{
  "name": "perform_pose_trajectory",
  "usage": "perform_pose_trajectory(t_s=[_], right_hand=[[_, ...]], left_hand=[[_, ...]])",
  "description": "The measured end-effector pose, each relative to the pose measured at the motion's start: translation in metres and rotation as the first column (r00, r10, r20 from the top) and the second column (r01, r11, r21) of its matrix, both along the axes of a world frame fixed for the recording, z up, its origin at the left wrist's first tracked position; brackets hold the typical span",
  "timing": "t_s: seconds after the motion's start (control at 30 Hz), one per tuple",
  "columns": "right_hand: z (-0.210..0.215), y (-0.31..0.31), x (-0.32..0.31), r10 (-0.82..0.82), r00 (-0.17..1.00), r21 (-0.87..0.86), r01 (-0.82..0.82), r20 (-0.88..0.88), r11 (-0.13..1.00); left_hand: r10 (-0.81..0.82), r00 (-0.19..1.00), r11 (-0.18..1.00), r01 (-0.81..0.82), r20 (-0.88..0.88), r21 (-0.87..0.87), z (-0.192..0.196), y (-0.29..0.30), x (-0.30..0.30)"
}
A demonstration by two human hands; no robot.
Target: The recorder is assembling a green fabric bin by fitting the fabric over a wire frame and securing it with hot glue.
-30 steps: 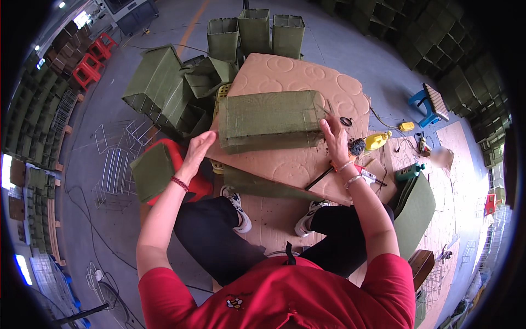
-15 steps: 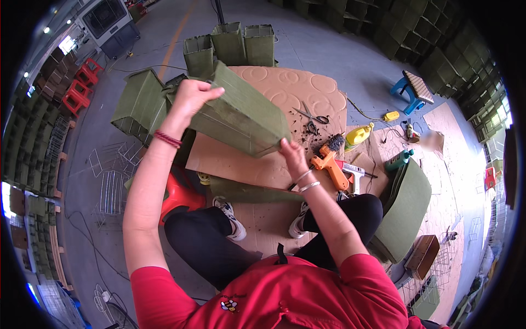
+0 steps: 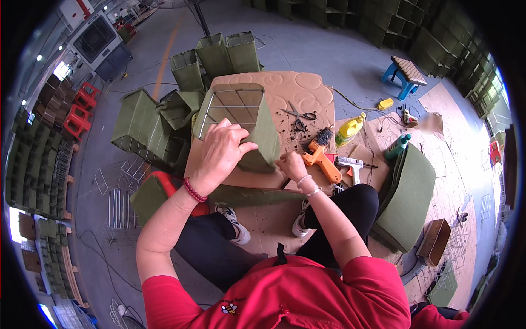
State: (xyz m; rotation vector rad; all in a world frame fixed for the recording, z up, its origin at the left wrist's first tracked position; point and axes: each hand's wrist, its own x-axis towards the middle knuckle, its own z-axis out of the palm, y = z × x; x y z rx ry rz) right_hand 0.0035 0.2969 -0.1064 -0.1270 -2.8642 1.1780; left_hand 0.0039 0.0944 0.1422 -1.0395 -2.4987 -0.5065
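Workshop w/ smooth grey concrete floor [image 3: 307,46], orange painted stripe [image 3: 166,52] running across it at upper left. Stacked red plastic stools [image 3: 76,109] by left wall. Small blue plastic stool w/ woven brown seat [image 3: 406,70] upper right. Dark boxy industrial fan unit [image 3: 98,44] top left. Rows of dark green fabric bins [image 3: 33,170] stacked along left side & far right edge. Bright daylight from openings at left, plus small ceiling lamps.
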Motion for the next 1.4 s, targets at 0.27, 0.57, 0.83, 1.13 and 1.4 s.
perform_pose_trajectory(t_s=[0.27, 0.57, 0.83, 1.13, 1.4], right_hand=[[0.049, 0.021, 0.005, 0.034, 0.971, -0.074, -0.053, -0.237, 0.996], [0.047, 0.045, 0.065, -0.524, 0.851, 0.402, 0.493, -0.038, 0.772], [0.018, 0.049, 0.060, -0.464, 0.807, 0.428, 0.588, -0.366, 0.686], [0.005, 0.078, 0.059, -0.327, 0.924, 0.628, 0.375, -0.197, 0.682], [0.049, 0.115, 0.039, -0.313, 0.902, 0.472, 0.424, -0.297, 0.773]], left_hand=[[0.007, 0.999, 1.000, -0.009, -0.053, -0.026, -0.012, 0.023, 0.010], [0.205, 0.958, 0.978, -0.207, -0.202, 0.008, -0.018, 0.057, -0.020], [0.167, 0.977, 0.986, -0.162, -0.131, 0.048, -0.017, 0.014, -0.011], [0.202, 0.971, 0.977, -0.191, -0.128, 0.095, -0.028, -0.037, 0.012], [0.202, 0.979, 0.779, -0.170, 0.015, 0.604, -0.044, -0.060, -0.002]])
